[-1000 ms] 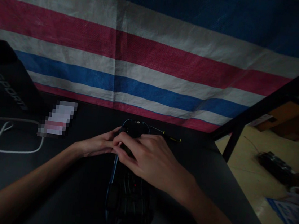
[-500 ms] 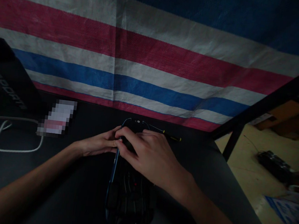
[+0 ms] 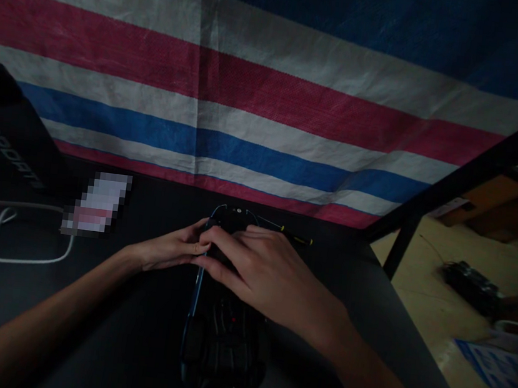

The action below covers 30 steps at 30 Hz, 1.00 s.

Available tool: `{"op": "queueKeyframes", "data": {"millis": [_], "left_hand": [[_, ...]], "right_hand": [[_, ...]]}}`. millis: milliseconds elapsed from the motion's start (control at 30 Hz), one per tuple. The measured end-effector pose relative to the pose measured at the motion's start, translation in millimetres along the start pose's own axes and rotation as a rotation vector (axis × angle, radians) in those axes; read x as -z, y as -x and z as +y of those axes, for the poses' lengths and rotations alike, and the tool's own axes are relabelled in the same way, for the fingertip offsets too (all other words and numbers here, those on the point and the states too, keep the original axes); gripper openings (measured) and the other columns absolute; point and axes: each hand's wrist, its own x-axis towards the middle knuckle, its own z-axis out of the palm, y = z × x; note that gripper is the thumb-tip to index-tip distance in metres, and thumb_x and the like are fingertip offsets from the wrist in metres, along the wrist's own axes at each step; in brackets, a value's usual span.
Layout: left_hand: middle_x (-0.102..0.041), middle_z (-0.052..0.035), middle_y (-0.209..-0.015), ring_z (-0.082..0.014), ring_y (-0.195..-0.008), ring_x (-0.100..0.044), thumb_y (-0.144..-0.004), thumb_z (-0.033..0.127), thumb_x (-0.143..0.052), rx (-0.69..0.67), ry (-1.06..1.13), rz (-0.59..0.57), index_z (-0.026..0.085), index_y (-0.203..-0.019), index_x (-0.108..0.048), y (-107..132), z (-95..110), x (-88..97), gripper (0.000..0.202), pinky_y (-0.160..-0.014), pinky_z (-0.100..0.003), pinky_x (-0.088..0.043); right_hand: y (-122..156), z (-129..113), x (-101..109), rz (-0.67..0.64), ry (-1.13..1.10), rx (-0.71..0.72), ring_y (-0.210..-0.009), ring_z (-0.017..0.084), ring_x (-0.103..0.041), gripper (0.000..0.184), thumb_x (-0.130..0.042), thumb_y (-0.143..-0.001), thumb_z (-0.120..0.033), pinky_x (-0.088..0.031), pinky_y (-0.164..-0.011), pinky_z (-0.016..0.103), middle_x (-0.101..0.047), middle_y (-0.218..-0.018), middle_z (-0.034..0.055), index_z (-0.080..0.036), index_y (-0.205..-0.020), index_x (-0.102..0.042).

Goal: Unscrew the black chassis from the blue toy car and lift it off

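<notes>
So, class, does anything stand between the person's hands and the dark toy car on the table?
Nothing visible does. The left hand and right hand both touch the dark toy car at its far end. The screwdriver lies just beyond it, the white cable far off to the left.

The right hand (image 3: 273,271) covers the toy car's (image 3: 221,347) far half and the left hand's (image 3: 167,252) grip; a card (image 3: 97,202) is pixelated, a cable (image 3: 24,263) edge-cut.

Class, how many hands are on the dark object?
2: left hand at the far left edge of the object, right hand over its far end. None seem hidden.
</notes>
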Motion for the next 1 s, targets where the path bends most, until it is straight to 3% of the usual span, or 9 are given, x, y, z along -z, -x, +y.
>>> {"op": "queueKeyframes", "data": {"millis": [133, 200, 400, 600, 833, 1000], "left_hand": [[-0.063, -0.0092, -0.133, -0.0252, -0.125, -0.060, -0.086, 0.028, -0.081, 0.001, -0.005, 0.018, 0.029, -0.147, -0.051, -1, -3, 3.4, 0.068, -0.098, -0.035, -0.049], [-0.063, -0.0104, -0.134, -0.0258, -0.127, -0.059, -0.086, 0.026, -0.081, 0.006, -0.017, 0.012, 0.028, -0.147, -0.050, -1, -4, 5.0, 0.068, -0.100, -0.036, -0.048], [-0.062, -0.0075, -0.137, -0.0229, -0.121, -0.062, -0.079, 0.023, -0.086, 0.005, -0.008, 0.016, 0.031, -0.146, -0.050, -1, -3, 3.0, 0.076, -0.095, -0.032, -0.050], [-0.065, -0.0042, -0.131, -0.0199, -0.121, -0.062, -0.085, 0.033, -0.082, 0.023, -0.016, 0.029, 0.033, -0.142, -0.054, 3, 5, -5.4, 0.064, -0.095, -0.028, -0.051], [-0.067, -0.0011, -0.125, -0.0150, -0.111, -0.065, -0.078, 0.017, -0.084, 0.026, 0.014, 0.028, 0.035, -0.144, -0.053, 3, 6, -6.4, 0.074, -0.090, -0.023, -0.051], [-0.068, -0.0023, -0.124, -0.0191, -0.115, -0.064, -0.080, 0.022, -0.083, -0.046, -0.010, 0.017, 0.031, -0.140, -0.057, 5, 8, -13.1, 0.066, -0.092, -0.026, -0.052]], "right_hand": [[0, 0, 4, 0.019, -0.078, 0.025, -0.117, 0.021, -0.062, 0.023, -0.051, -0.104, -0.022, -0.046, -0.105, 0.038, -0.068, -0.126, 0.0088, -0.017, -0.126, -0.056], [-1, 3, 2, 0.030, -0.078, 0.047, -0.119, 0.020, -0.062, 0.024, -0.050, -0.106, -0.021, -0.046, -0.106, 0.038, -0.068, -0.129, 0.0081, -0.018, -0.128, -0.055], [-3, 3, -6, 0.073, -0.018, -0.013, -0.092, 0.018, -0.067, 0.020, -0.049, -0.108, -0.033, -0.049, -0.086, 0.032, -0.075, -0.102, 0.0036, -0.021, -0.112, -0.064], [-4, -3, -10, 0.080, -0.051, 0.091, -0.102, 0.019, -0.065, 0.018, -0.050, -0.103, -0.018, -0.046, -0.097, 0.034, -0.072, -0.113, 0.0066, -0.016, -0.117, -0.060], [-3, 0, -15, 0.074, -0.002, 0.000, -0.079, 0.016, -0.068, 0.024, -0.045, -0.109, -0.036, -0.046, -0.076, 0.030, -0.075, -0.090, -0.0002, -0.023, -0.111, -0.066], [-2, -7, -10, 0.104, -0.043, 0.139, -0.107, 0.019, -0.063, 0.023, -0.053, -0.100, -0.022, -0.045, -0.099, 0.034, -0.071, -0.114, 0.0048, -0.019, -0.120, -0.064]]}}
